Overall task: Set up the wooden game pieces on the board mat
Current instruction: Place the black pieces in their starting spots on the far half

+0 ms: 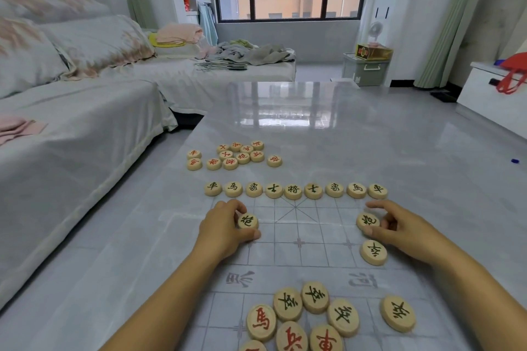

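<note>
— How is the board mat (313, 225) laid?

— It is spread flat on the glossy grey bench (313, 122). It is a thin, translucent sheet printed with a pale grid and a crossed square, and faint creases are seen in it.

— Where are the wooden pieces found?

— A row of nine discs (293, 190), round, smooth pale wood carved with black characters, is lined up edge to edge along the mat's far edge. A red-lettered cluster (233, 155) is gathered on the bare bench beyond it. A near heap (308, 316) of thick discs, red and black mixed, is crowded at the mat's near end, and a lone disc (373, 252) is laid flat at the right of the grid.

— And the grips?

— The grip of the left hand (225, 229) is clamped on the left disc (248, 221), which is ringed by curled fingers above and the thumb below. The grip of the right hand (399, 225) is closed on the right disc (368, 220), pinched between forefinger and thumb. Both discs are held over the grid near its outer columns, just short of the row; whether they are lifted clear of the mat cannot be told.
</note>
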Tool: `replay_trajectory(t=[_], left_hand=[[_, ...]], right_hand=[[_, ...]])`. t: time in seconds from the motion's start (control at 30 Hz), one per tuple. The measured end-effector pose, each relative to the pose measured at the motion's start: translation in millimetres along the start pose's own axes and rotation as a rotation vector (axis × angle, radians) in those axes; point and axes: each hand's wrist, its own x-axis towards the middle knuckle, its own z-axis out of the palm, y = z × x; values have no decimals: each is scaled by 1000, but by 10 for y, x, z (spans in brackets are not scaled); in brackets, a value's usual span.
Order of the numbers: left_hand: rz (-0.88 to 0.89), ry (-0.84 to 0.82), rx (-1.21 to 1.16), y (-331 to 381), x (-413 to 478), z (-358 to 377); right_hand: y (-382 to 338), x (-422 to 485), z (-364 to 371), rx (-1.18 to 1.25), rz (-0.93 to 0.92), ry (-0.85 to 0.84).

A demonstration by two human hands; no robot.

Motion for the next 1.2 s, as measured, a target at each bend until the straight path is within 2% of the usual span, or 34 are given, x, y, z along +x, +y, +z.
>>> replay_trajectory(t=[0.13,0.37,0.5,0.67,1.2], left_hand=[[28,-107,-23,-40,40,-81],[15,143,-31,-42,20,111],[22,118,-49,-68,26,101],[67,113,-127,-137,30,73],[90,155,-145,-142,3,90]], right_hand=[[2,-1,-17,-48,-40,-4],[3,5,22,-70,-12,56],[-43,8,99,-123,1,121],[-37,-18,20,-10,-4,40],[2,-8,59,-29,-19,90]])
